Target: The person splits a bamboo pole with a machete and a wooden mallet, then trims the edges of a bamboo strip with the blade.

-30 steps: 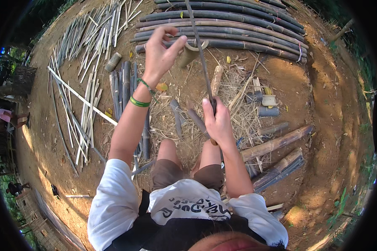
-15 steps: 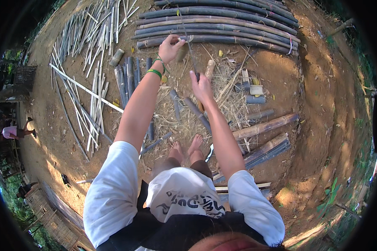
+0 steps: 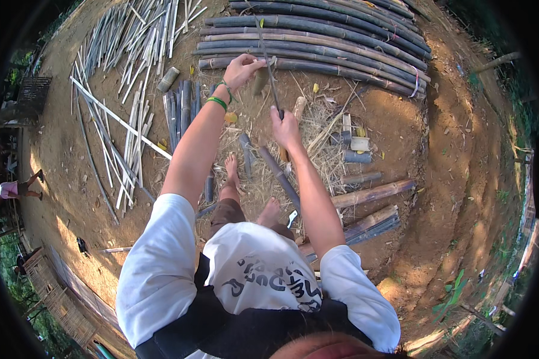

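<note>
My left hand (image 3: 239, 71), with green bands at its wrist, is closed with the fingers pinched at the upper end of a short greenish bamboo piece (image 3: 259, 82). The fingers partly hide that end. My right hand (image 3: 285, 127) is wrapped round the dark handle of a long, narrow-bladed machete (image 3: 268, 67). Its blade points away from me and passes close beside my left fingertips, across the bamboo's upper end. Whether the blade touches the bamboo, I cannot tell.
Long dark bamboo poles (image 3: 317, 45) lie stacked ahead. Pale split strips (image 3: 139, 128) spread to the left. Shavings (image 3: 323, 122) and cut bamboo lengths (image 3: 374, 194) surround my bare feet (image 3: 269, 212). Far left is another person (image 3: 9, 190); an earth bank (image 3: 461, 179) runs along the right.
My left foot has stepped forward, and my right foot now shows nearer to my body. Both hands keep their grips, with the machete still beside my left fingers.
</note>
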The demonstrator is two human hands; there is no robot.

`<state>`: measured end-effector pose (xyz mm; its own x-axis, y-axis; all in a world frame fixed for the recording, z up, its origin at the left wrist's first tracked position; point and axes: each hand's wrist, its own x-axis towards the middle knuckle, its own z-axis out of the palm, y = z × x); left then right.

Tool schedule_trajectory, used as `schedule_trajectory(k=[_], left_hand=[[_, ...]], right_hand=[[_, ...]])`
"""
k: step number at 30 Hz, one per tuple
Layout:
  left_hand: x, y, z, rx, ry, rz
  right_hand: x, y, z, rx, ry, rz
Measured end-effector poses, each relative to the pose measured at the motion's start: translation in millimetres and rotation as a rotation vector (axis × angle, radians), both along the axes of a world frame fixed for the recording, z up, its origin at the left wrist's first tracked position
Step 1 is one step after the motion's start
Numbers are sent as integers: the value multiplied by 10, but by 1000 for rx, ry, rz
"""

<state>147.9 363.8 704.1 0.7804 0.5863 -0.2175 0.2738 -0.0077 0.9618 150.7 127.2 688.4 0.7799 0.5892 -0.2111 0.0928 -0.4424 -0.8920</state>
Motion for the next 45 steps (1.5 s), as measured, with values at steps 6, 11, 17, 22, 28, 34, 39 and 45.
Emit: schedule_trajectory(k=[6,11,17,22,28,34,39,45], left_hand=[[203,585,-1,153,-35,-67],[442,1018,111,97,-68,-85],[573,1494,110,109,21,-125],[584,1631,142,223,3,-106],[554,1843,121,473,-18,23],[361,2064,-6,453,-84,65],[313,2693,-235,154,-193,2],[317,2729,-49,594,-53,-79]], right_hand=[[206,459,97,2,-52,-3],[459,941,336,-34,-29,6],[539,1446,379,-77,-84,-28],[517,1583,243,4,43,-83],[201,1455,408,340,377,-293],[-74,1065,318,259,345,-420],[-437,768,232,107,358,-390],[-709,680,135,85,357,-406]])
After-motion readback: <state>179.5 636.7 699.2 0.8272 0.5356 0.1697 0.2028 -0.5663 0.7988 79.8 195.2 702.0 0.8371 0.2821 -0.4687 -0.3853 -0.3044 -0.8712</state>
